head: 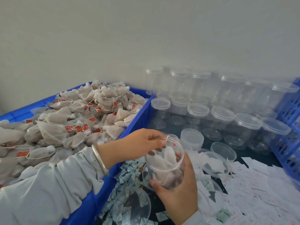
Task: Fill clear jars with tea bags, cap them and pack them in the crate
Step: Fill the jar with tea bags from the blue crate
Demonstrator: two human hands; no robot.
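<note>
My right hand [178,190] grips a clear open jar [165,164] from below, tilted toward me, with several tea bags inside. My left hand [142,143] reaches over the jar's mouth, its fingers pinching a tea bag [168,154] that goes into the jar. A blue bin [138,117] at the left is heaped with white tea bags [73,119] that carry red tags. Capped empty clear jars [219,114] stand in rows at the back right. A blue slatted crate [289,127] sits at the far right edge.
Loose clear lids [222,150] and a lid stack [192,138] lie beside the held jar. White paper slips [259,184] cover the dark table at the right. Green-printed sachets [128,174] are scattered in front, under another clear lid [131,207]. A plain wall stands behind.
</note>
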